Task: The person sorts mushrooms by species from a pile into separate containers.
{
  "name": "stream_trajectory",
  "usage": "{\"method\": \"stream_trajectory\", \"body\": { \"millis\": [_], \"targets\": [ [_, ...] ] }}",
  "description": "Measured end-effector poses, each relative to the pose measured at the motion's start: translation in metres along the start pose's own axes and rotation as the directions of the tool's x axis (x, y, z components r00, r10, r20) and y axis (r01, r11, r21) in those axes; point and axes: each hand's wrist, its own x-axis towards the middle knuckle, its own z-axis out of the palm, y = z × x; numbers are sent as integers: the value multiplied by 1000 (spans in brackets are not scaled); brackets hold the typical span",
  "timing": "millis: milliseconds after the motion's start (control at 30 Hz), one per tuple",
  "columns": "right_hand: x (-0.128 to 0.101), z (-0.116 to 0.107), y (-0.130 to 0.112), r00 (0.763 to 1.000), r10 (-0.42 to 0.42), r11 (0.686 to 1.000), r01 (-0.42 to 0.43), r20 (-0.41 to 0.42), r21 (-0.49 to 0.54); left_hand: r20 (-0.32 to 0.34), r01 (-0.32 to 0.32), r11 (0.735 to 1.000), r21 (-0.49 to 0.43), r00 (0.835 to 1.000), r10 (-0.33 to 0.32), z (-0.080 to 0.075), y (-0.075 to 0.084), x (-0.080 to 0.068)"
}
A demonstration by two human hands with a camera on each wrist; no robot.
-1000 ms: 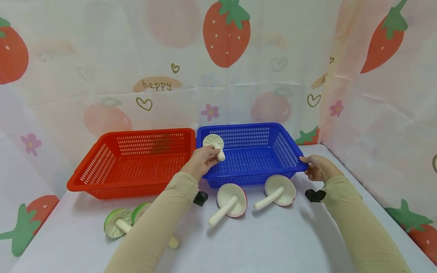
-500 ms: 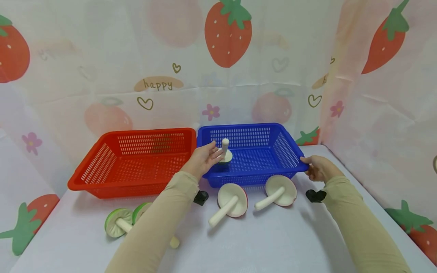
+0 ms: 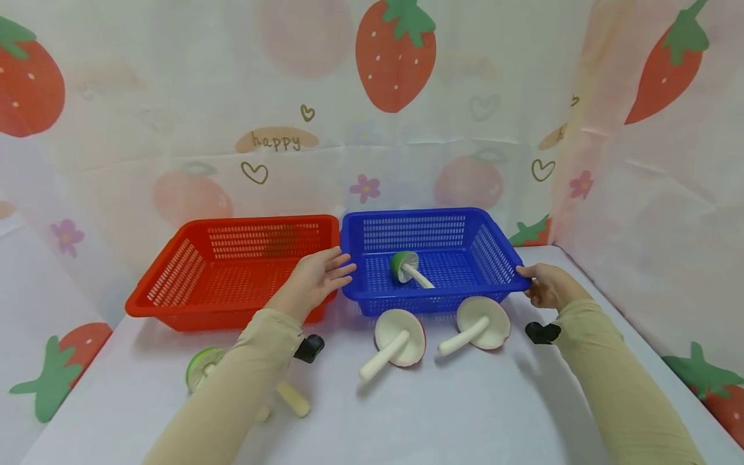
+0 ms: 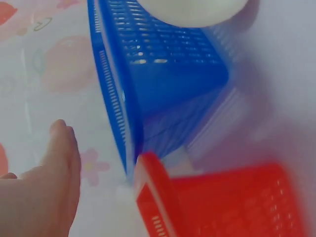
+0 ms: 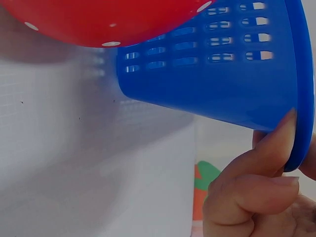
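The left hand [image 3: 316,278] hovers with its fingers spread and straight, holding nothing, above the seam where the red perforated plastic basket [image 3: 174,294] meets the blue perforated plastic basket [image 3: 442,219]. Its fingertips point toward the blue basket's left wall. Inside that basket, near the middle of its floor, lies a green-capped toy mushroom with a white stem [image 3: 407,267], tipped on its side and well apart from the hand.

The right hand [image 3: 545,285] grips the blue basket's right front corner, thumb pressed on the rim and fingers curled beneath, as the right wrist view shows.

On the white worktop [image 3: 465,413], just in front of the blue basket, two red-capped toy mushrooms lie on their sides: one [image 3: 396,336] below the basket's middle, the other [image 3: 479,320] nearer the right hand. Another green-capped toy mushroom [image 3: 200,368] lies partly hidden behind the left sleeve, in front of the red basket.
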Motion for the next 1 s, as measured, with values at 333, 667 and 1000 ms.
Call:
{"method": "stream_trajectory", "body": {
  "millis": [333,667,1000],
  "targets": [
    [0,-4,2,1000,-11,1000,11,11,5,76,-14,1000,13,997,13,-30,9,-34],
    [-2,-4,2,1000,3,1000,-3,13,18,136,-35,997,69,990,26,-62,9,-61],
    [-4,-4,3,1000,6,1000,-6,16,13,147,-87,983,160,987,64,-102,2,-84]
  ]
}}
